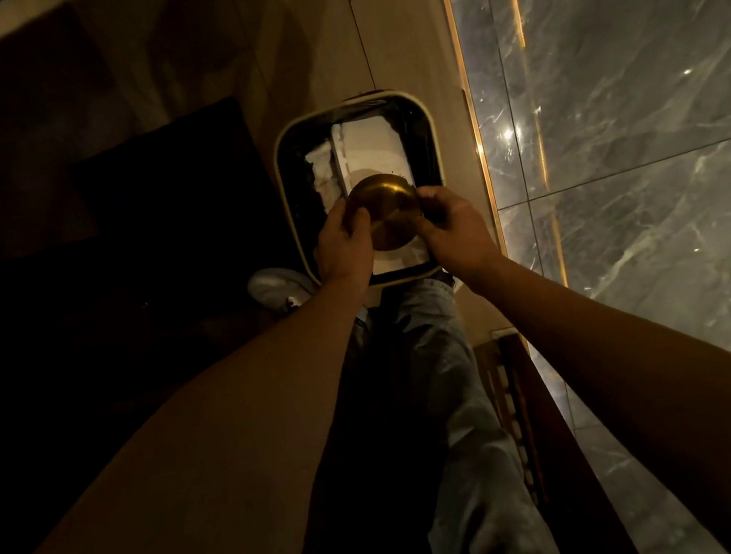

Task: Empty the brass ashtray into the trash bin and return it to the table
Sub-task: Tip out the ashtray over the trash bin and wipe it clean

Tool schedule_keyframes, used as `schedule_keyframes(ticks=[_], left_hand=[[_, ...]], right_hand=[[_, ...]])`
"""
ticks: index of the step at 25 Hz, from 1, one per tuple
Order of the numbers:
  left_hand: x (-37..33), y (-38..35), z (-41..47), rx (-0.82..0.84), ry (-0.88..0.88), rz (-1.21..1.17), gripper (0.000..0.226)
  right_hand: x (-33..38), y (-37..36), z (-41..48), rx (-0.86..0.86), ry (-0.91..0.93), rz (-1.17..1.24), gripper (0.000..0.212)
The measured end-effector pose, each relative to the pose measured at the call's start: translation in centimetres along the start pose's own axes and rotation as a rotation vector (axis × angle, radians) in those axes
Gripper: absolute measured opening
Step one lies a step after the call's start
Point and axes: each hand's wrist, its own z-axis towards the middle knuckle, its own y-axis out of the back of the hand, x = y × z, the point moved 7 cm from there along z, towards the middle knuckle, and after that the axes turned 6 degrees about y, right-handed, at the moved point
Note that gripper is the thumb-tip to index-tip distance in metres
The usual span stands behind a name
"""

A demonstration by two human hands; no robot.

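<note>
The round brass ashtray (385, 213) is tipped over the open trash bin (286, 161), with its underside turned toward me. My left hand (342, 244) grips its left rim and my right hand (453, 229) grips its right rim. The bin is rectangular with a pale rim and a dark liner. White paper or packaging (371, 144) lies inside it. Whatever the ashtray holds is hidden from here.
The bin stands on a beige tiled floor beside a grey marble wall (642, 120) with a lit gold strip at its base. A dark mat or piece of furniture (146, 204) lies to the left. My jeans-clad leg and a pale shoe (276, 287) are just below the bin.
</note>
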Motion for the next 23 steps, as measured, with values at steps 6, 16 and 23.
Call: schedule_keyframes(ticks=[6, 16, 23], left_hand=[[-0.5, 0.0, -0.6, 0.052, -0.144, 0.302, 0.082], [-1.9, -0.8, -0.6, -0.011, -0.37, 0.663, 0.114], [-3.3, -1.1, -0.9, -0.007, -0.458, 0.841, 0.112]], right_hand=[[0.1, 0.0, 0.2, 0.007, 0.007, -0.033, 0.039], [0.4, 0.0, 0.7, -0.006, -0.008, 0.013, 0.038], [1.5, 0.8, 0.3, -0.006, 0.011, 0.027, 0.035]])
